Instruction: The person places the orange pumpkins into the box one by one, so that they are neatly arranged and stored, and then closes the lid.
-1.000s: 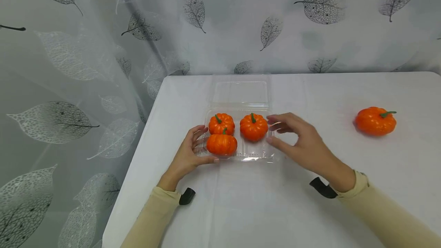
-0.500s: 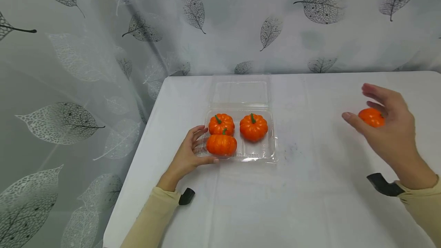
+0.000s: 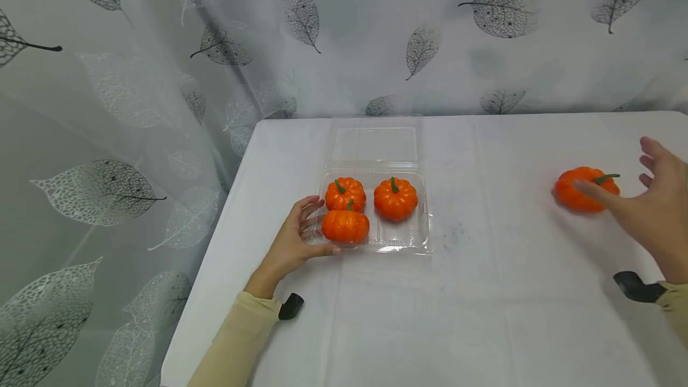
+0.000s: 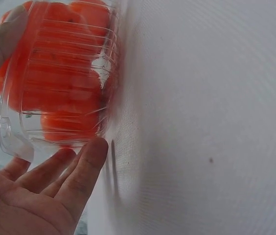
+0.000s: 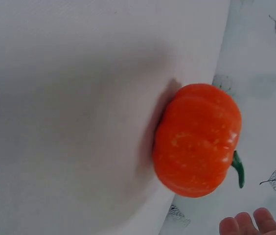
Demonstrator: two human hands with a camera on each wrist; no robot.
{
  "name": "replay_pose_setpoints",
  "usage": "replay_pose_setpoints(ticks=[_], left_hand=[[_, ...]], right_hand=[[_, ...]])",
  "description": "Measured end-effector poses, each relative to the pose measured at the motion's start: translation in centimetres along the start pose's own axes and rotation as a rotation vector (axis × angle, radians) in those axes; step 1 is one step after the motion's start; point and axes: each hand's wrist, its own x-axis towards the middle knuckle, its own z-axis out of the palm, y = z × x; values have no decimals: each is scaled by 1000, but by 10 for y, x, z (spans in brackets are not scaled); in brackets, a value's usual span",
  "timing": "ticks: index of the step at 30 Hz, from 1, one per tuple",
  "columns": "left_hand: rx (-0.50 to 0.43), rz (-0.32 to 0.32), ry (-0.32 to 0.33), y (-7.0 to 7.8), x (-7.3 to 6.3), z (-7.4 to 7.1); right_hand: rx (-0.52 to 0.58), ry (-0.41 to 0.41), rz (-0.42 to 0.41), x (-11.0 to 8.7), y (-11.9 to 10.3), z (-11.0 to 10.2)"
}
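A clear plastic clamshell box (image 3: pixel 398 240) lies with its lid folded back. Inside are three small toy pumpkins: one back left (image 3: pixel 346 192), one front left (image 3: pixel 346 227), one at the right (image 3: pixel 395 199). My left hand (image 3: pixel 292 237) holds the box at its front left corner, thumb at the front edge and fingers along the left side. The left wrist view shows the thumb (image 4: pixel 6 44) against the clear wall. My right hand (image 3: pixel 656 202) hangs, fingers spread, beside a fourth toy pumpkin (image 3: pixel 580 190); its thumb overlaps that pumpkin in the head view. The right wrist view shows this pumpkin (image 5: pixel 196 139) ungripped.
A white cloth covers the table (image 3: pixel 430 327). Behind it and on the left hangs a grey curtain (image 3: pixel 365 34) with a leaf pattern. The box's raised lid (image 3: pixel 375 143) reaches close to the table's back edge.
My right hand has left the box's right side and swept right, passing over the lone pumpkin to its right side. My left hand and the box have stayed put.
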Motion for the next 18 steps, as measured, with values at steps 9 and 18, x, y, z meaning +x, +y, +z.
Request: replay_pose_setpoints(ticks=[9, 18], left_hand=[[6, -1, 7, 0, 0, 0], [-2, -6, 8, 0, -1, 0]], right_hand=[[-19, -172, 156, 15, 28, 3], [-39, -246, 197, 15, 39, 8]])
